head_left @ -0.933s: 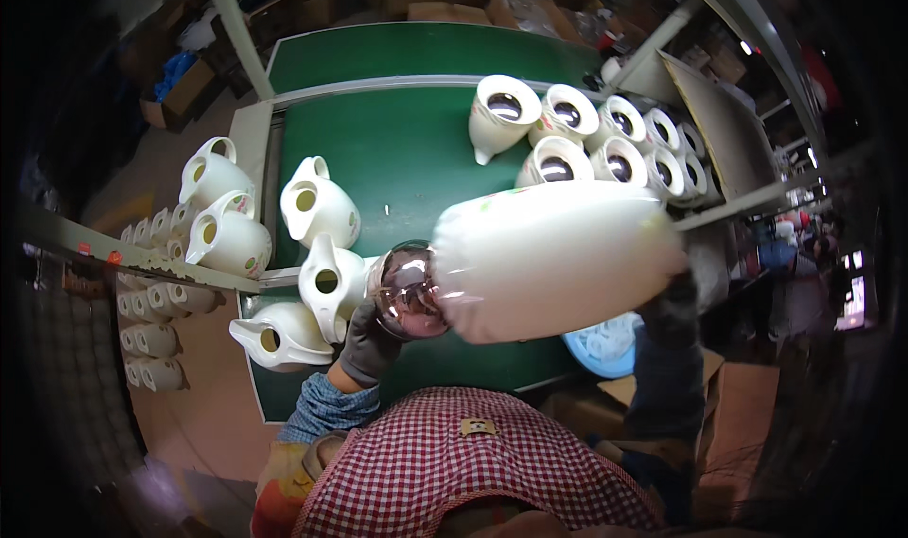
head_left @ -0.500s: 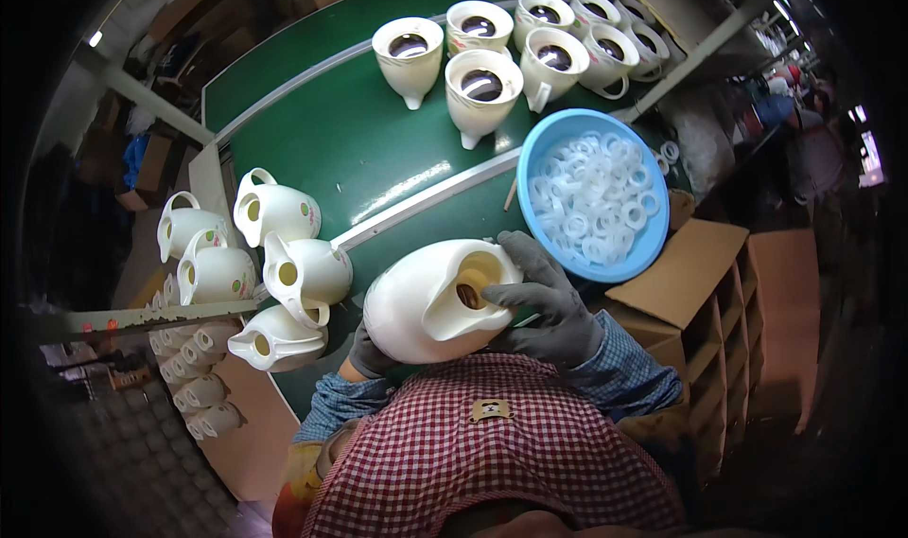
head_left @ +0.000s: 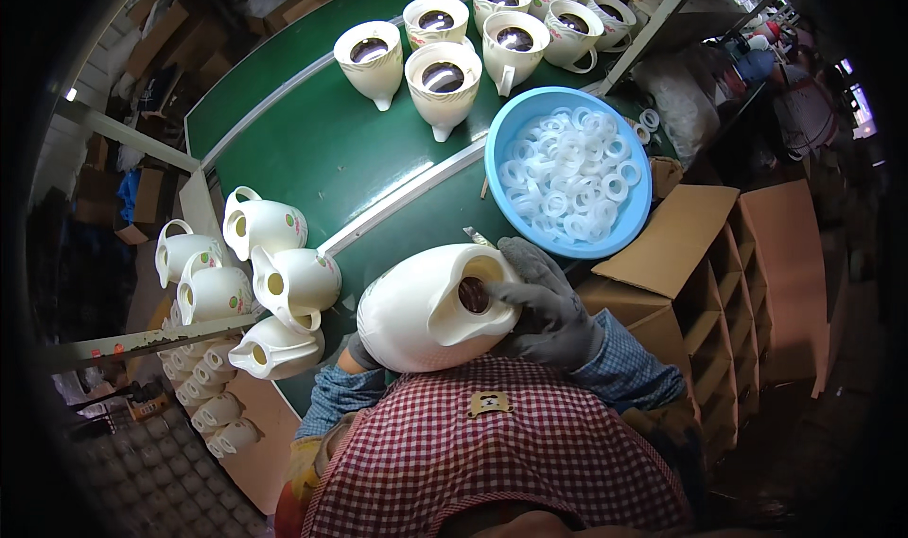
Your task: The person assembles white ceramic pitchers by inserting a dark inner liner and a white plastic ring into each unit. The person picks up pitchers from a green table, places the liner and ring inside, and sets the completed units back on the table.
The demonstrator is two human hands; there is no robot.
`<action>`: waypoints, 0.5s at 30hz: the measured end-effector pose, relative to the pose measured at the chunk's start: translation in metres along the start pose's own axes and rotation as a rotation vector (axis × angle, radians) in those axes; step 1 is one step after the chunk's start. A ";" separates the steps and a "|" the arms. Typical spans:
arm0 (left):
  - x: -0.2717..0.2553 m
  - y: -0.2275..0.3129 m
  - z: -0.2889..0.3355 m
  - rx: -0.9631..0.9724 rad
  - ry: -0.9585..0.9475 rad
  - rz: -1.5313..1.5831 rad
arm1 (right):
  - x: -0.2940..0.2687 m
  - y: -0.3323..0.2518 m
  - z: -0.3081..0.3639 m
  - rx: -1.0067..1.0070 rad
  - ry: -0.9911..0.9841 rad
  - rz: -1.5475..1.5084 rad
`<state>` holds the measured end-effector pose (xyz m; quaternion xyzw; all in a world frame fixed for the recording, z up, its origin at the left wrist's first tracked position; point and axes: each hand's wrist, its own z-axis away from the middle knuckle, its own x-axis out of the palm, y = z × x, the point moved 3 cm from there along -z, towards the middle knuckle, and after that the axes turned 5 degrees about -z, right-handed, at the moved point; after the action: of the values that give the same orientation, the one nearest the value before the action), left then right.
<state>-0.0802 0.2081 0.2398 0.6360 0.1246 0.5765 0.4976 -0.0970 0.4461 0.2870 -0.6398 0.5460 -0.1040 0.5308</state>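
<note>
Tilted in front of my apron is a white pitcher-like jug body (head_left: 409, 311), its spout and round mouth facing up and to the right. A dark, glossy round surface shows inside the mouth. My left hand (head_left: 363, 352), gloved in grey, holds the jug's bottom end at the left; most of its fingers are hidden behind it. My right hand (head_left: 549, 313), also grey-gloved, is closed against the spout end, with fingertips at the rim of the mouth. Just beyond that hand stands a light blue basin (head_left: 494, 174) full of translucent white rings (head_left: 572, 178).
Several white jug bodies with handles (head_left: 270, 224) lie at the table's left edge. Upright cream vessels with dark round openings (head_left: 441, 88) stand on the green table (head_left: 312, 150) at the back. A divided cardboard box (head_left: 676, 245) is at my right. A metal rail (head_left: 142, 342) crosses at left.
The jug's mouth has turned slightly, and its inside now looks darker. My right fingers have shifted a little at the rim. The whole view has swung, moving the basin and back vessels leftward.
</note>
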 end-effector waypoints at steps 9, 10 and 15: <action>-0.051 -0.045 0.030 -0.019 0.124 0.219 | 0.001 0.005 0.002 -0.053 0.039 0.062; -0.052 -0.047 0.029 -0.019 0.124 0.222 | 0.000 0.004 0.000 -0.071 0.050 0.079; -0.053 -0.051 0.025 -0.024 0.113 0.262 | 0.006 0.001 -0.005 -0.161 0.058 -0.036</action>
<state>-0.0540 0.1815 0.1715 0.6075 0.0613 0.6727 0.4180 -0.0989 0.4382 0.2859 -0.6869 0.5561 -0.0880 0.4595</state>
